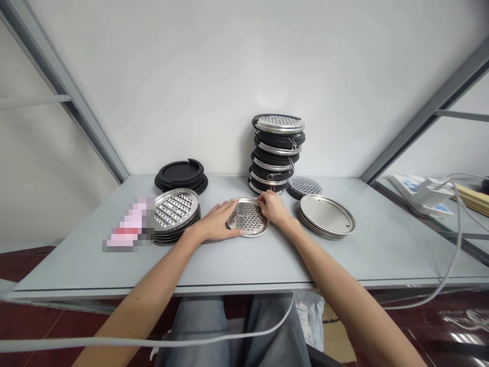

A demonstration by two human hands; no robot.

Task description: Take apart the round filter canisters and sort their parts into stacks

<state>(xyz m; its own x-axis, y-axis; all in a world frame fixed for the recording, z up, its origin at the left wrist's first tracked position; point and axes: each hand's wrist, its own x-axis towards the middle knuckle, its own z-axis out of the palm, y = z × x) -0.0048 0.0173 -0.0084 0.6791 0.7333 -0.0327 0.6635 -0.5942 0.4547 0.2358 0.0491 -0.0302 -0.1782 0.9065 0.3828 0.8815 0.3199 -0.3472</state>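
A round metal grater plate with raised teeth lies on the table in front of me. My left hand grips its left side, thumb along the near rim and fingers stretched over the far-left rim. Curled in a pinch at the plate's far-right rim is my right hand; its fingertips hide what they hold. To the left stands a stack of similar grater plates. Smooth metal discs with small holes are piled on the right.
Behind my hands rises a tall stack of black-and-metal grater sets with wire loops. Black ring-edged lids sit at the back left, a dark perforated disc at the back right. A white cable hangs on the right. Metal posts frame the table.
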